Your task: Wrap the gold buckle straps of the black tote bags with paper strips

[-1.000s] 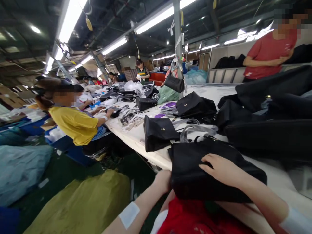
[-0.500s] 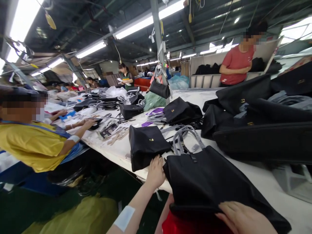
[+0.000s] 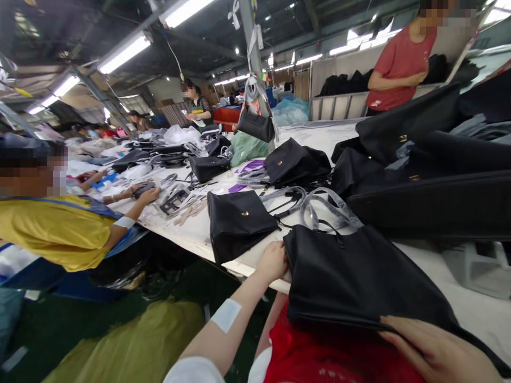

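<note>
Your left hand (image 3: 273, 260) has shifted to pinch the left corner of the black tote bag (image 3: 359, 276). Your right hand (image 3: 435, 351), fingers spread, now presses its near edge, and the bag lies flattened at the near edge of the table (image 3: 471, 303).

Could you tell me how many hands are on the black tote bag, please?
2: left hand grips the black tote bag at its left corner; right hand flat on its near edge.
</note>
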The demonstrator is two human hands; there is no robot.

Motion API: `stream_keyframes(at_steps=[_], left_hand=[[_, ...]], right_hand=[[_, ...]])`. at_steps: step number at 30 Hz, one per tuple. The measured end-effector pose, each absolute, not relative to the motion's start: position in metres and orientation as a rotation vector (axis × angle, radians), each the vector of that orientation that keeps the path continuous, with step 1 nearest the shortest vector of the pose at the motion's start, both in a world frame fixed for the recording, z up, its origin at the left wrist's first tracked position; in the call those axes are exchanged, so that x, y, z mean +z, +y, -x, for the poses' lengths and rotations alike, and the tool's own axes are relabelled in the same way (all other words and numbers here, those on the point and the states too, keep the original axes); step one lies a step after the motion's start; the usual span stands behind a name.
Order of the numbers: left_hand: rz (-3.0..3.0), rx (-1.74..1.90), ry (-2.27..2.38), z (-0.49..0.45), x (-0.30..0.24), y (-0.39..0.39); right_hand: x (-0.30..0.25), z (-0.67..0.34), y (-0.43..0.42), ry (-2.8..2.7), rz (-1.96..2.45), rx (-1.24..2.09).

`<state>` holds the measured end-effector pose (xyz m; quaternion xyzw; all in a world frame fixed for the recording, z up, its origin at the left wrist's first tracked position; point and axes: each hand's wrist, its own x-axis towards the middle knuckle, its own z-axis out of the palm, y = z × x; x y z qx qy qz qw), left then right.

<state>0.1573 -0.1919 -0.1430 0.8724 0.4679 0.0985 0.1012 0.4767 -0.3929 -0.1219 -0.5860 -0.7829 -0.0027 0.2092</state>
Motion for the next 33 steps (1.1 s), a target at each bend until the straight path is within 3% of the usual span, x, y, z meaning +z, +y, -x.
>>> stream_keyframes(at_steps=[9, 14, 17, 20, 23, 27, 33], left_hand=[[-2.602, 0.264, 1.512, -0.134, -0.105, -0.204], [-2.203, 0.707, 1.900, -0.089, -0.051, -0.214], [-1.689, 0.911, 1.530, -0.106, -0.038, -0.232], [-1.339, 0.845, 1.139, -0.145, -0.045, -0.256], [-1.174, 0.734, 1.056, -0.175, -0.061, -0.276], [-1.035, 0.680, 1.069, -0.188, -0.078, -0.293], [-0.948, 0.694, 1.122, -0.191, -0.090, -0.304]], right_hand=[[-0.099, -0.461, -0.397, -2.188, 1.756, 0.142], [-0.090, -0.421, -0.407, -2.382, 1.699, 0.352], [-0.086, -0.396, -0.410, -2.577, 1.629, 0.591], [-0.072, -0.390, -0.404, -2.628, 1.463, 0.818], [-0.054, -0.399, -0.379, -2.437, 1.389, 0.946], [-0.052, -0.404, -0.317, -1.953, 1.623, 0.809], [-0.091, -0.370, -0.235, -1.309, 1.616, 1.435]])
